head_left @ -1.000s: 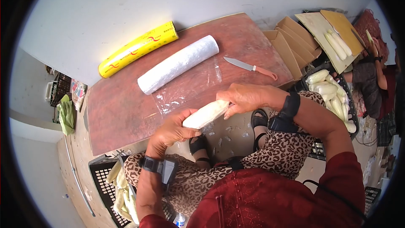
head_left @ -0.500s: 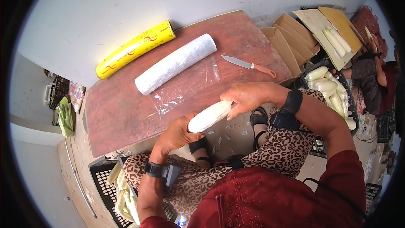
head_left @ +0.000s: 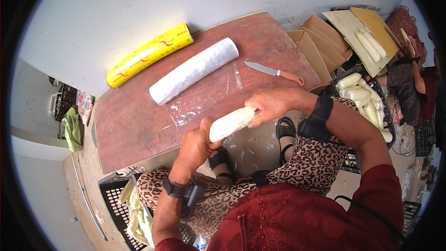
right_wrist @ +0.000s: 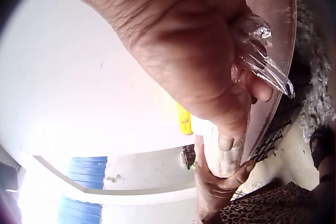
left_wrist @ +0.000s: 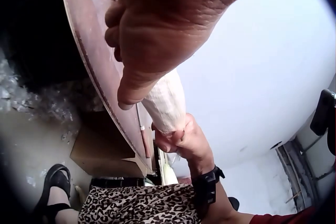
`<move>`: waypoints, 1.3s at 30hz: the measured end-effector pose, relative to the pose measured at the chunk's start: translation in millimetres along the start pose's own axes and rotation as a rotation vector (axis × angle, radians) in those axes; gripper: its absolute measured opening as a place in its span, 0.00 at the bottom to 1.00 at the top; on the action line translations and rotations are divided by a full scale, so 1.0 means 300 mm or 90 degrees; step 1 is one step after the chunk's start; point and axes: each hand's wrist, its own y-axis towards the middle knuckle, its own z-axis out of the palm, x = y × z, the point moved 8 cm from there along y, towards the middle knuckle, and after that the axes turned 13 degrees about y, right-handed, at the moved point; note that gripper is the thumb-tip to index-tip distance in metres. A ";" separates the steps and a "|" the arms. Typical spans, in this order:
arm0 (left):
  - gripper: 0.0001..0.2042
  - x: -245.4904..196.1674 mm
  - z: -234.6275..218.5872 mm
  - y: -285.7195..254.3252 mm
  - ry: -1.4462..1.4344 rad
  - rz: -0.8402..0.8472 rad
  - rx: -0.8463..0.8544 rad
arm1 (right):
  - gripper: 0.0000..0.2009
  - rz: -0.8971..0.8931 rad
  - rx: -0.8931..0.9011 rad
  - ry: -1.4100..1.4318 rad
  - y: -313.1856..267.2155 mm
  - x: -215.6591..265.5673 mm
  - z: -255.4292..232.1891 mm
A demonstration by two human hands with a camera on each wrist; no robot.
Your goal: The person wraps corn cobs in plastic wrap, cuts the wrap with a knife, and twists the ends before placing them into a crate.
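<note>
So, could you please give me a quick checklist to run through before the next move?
1. Left grip on the pale vegetable: ok, it holds one end.
2. Right grip on the other end: ok, it holds it.
3. Loose clear film tucked in: not ok, a piece sticks out beside the right grip.
4. Vegetable wrapped all round: cannot tell, the hands cover parts.
5. Knife away from both hands: ok, it lies apart on the table.
6. White roll on the table: ok, lying on its side.
</note>
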 end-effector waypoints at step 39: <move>0.40 0.031 -0.093 -0.022 0.221 0.013 -0.178 | 0.13 0.061 -0.162 0.517 -0.059 -0.032 -0.124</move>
